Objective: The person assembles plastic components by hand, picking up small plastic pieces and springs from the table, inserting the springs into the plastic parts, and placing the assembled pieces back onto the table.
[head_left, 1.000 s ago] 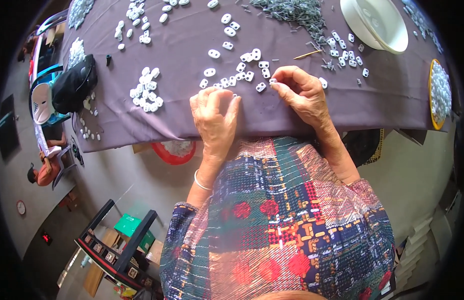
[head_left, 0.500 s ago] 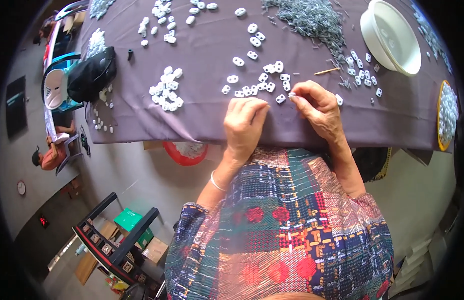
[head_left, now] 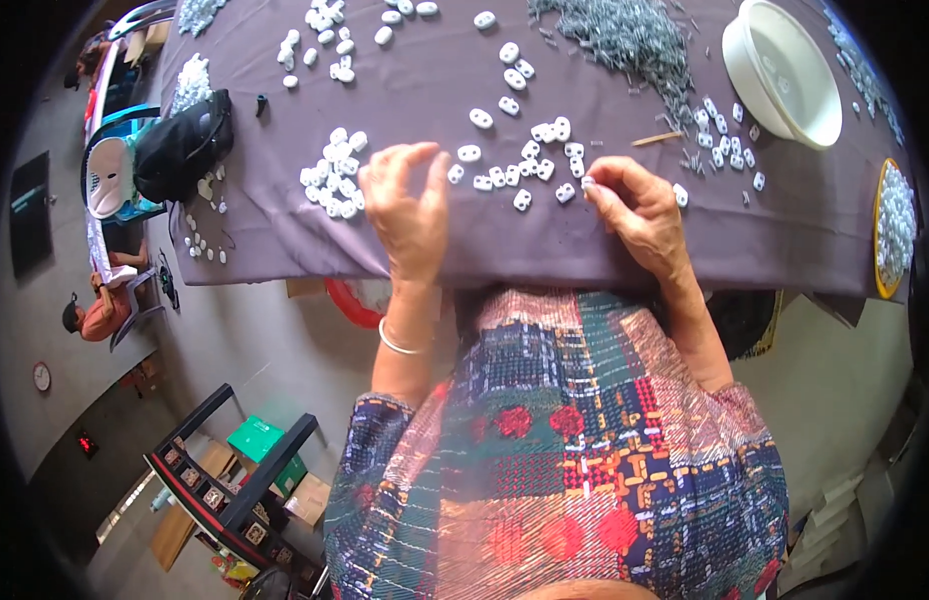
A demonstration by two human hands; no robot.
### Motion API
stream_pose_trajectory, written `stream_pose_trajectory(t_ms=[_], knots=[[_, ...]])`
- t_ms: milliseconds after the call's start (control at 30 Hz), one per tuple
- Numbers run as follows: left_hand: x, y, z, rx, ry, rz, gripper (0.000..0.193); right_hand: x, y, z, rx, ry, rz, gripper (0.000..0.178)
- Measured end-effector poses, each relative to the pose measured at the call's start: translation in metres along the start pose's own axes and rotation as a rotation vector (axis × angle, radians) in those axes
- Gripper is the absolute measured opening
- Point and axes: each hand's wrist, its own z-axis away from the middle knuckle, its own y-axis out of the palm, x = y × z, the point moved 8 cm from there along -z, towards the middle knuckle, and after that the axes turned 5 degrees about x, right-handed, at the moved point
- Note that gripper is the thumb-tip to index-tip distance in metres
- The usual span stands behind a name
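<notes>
My right hand pinches a small white plastic piece between thumb and fingertips, just above the cloth. My left hand is raised with thumb and fingers apart and nothing visible in it. It is beside a heap of white oval pieces. Between my hands lies a loose cluster of white pieces with dark holes. One such piece rests alone, nearest me. Another white piece lies just right of my right hand.
A brown cloth-covered table spans the front. Grey thin pins are heaped at the back, near a cream basin. A wooden stick lies right of centre. A yellow-rimmed basket stands far right; a black bag is left.
My left hand has moved left, away from my right hand, and its fingers have spread. A holed white piece now shows on the cloth near where it was. My right hand keeps its pinch.
</notes>
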Motion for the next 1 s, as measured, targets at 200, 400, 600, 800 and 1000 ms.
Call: stream_pose_trajectory(t_ms=[200,400,600,800,1000], knots=[[-0.009,0.011,0.012,0.105,-0.021,0.065,0.014,-0.001,0.001,0.000,0.004,-0.010,-0.076,0.012],[-0.022,0.015,0.019,0.117,-0.032,0.098,0.014,-0.014,-0.002,0.003,-0.003,0.193,-0.372,0.012],[-0.027,0.018,0.024,0.151,-0.062,0.090,0.012,-0.014,-0.003,0.003,0.008,0.197,-0.417,0.011],[-0.031,0.027,0.021,0.170,-0.019,0.087,0.015,-0.013,-0.006,0.003,0.000,0.139,-0.411,0.010],[-0.062,0.046,-0.013,0.226,0.176,0.068,0.016,-0.009,-0.008,0.005,0.012,0.094,-0.401,0.008]])
